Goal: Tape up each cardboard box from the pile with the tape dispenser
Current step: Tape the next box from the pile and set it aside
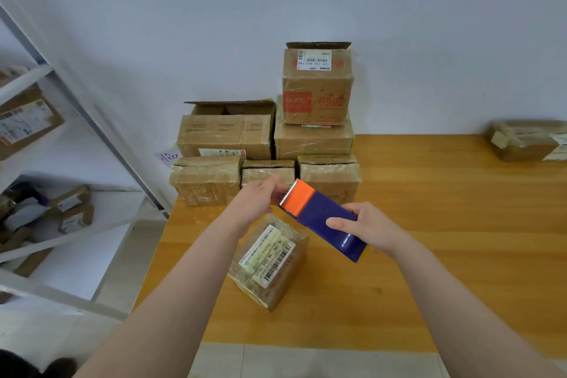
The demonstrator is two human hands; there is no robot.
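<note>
With the tape dispenser [322, 218] gripped by the right hand [368, 232], a taut length should be drawn by the left hand [254, 201] (whether it pinches anything cannot be told) over the box [270, 261] at six o'clock.

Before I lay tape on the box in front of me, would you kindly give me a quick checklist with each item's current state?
1. Right hand holds the tape dispenser: ok.
2. Left hand at the dispenser's toothed edge: ok.
3. Tape end pulled free: cannot tell.
4. Labelled box lies on the table under the dispenser: ok.
5. Box square to the table's front edge: not ok, it sits angled.
6. Seam facing up: cannot tell.
</note>
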